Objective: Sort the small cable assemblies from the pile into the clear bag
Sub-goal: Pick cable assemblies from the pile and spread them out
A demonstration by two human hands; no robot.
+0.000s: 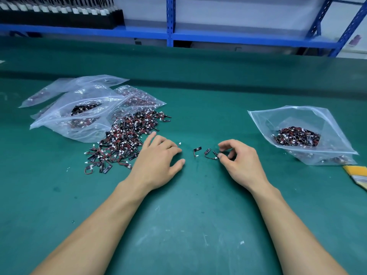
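Head camera: a worker is mid-sort at a green table (198, 211). The right hand (238, 157) curls thumb and forefinger around one small cable (216, 155), pinching it down at the tabletop. The left hand (156, 155) rests with relaxed, slightly spread fingers on the table at the edge of the pile (125, 137), gripping nothing that can be made out. Two loose cables (197, 150) lie between the hands. The step looks like picking singles out for bagging. Next, on this reading, the right hand must carry its catch across to the clear bag (288, 118), well apart at right, and find its mouth. That bag already holds a dark heap (297, 136) of the same parts, and several more bags (79, 108) behind the pile are partly filled too
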